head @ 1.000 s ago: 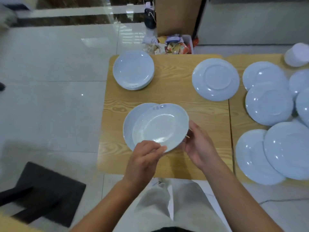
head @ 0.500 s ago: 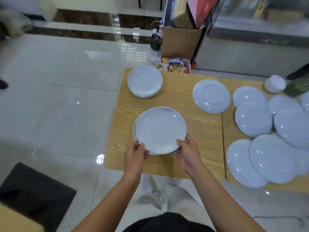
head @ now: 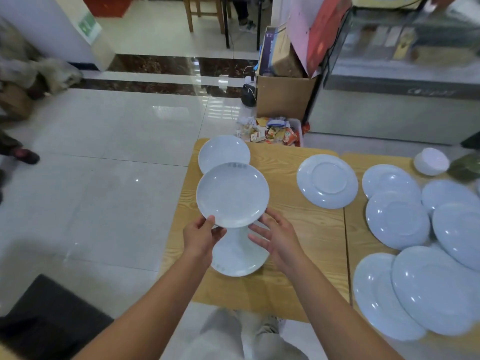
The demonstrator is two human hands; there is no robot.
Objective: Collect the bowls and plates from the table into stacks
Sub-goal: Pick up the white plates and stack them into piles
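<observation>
Left grip [head: 201, 237] pinches the raised plate [head: 232, 194] by its rim; right grip [head: 278, 237] spread apart alongside.

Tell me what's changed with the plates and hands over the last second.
The left hand has lifted the top plate off the lower plate, toward the far stack; the right hand has opened beside it. The far stack and middle plate stayed put.
</observation>
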